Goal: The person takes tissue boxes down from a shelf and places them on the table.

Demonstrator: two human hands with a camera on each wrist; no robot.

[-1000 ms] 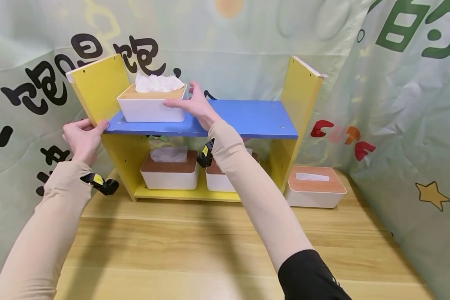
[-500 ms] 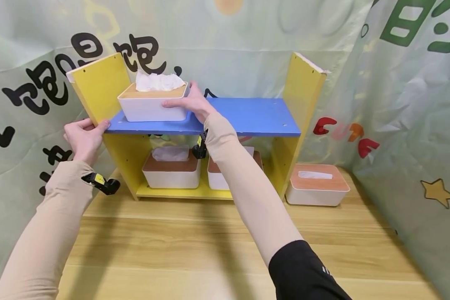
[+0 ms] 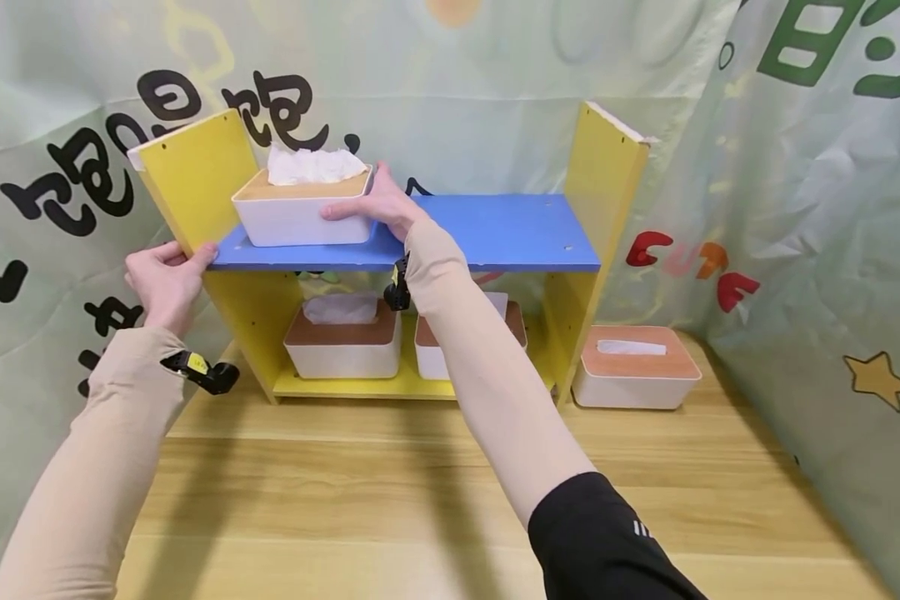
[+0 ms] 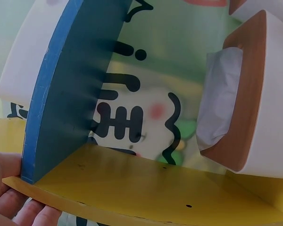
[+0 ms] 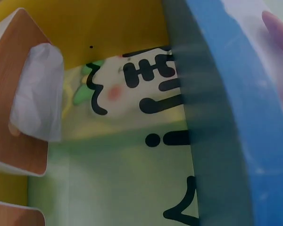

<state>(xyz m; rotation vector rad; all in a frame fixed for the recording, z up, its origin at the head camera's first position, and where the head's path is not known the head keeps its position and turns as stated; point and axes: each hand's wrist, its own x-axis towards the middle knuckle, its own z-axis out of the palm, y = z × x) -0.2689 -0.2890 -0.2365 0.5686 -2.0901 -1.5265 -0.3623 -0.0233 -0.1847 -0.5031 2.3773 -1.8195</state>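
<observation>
A white tissue box point(image 3: 300, 221) with a light wooden lid and a tissue sticking out sits at the left end of the blue shelf board point(image 3: 495, 233). My right hand point(image 3: 386, 204) holds the box at its right end, thumb on the front face and fingers around the far corner. At the shelf unit's left side panel point(image 3: 202, 175), my left hand point(image 3: 167, 279) grips the front edge, thumb by the blue board. In the left wrist view its fingers point(image 4: 42, 217) curl under the yellow panel. Only part of a right finger point(image 5: 278, 30) shows in the right wrist view.
Below, on the yellow bottom board, stand two more tissue boxes, a left one point(image 3: 345, 354) and a right one point(image 3: 431, 358), partly covered by my right arm. Another tissue box point(image 3: 637, 383) sits on the wooden table point(image 3: 307, 500), right of the unit. A printed cloth point(image 3: 795, 275) hangs behind.
My right hand has come down and closed onto the tissue box's right end, its fingers lower at the corner. The left hand keeps its place on the side panel. The view has shifted slightly.
</observation>
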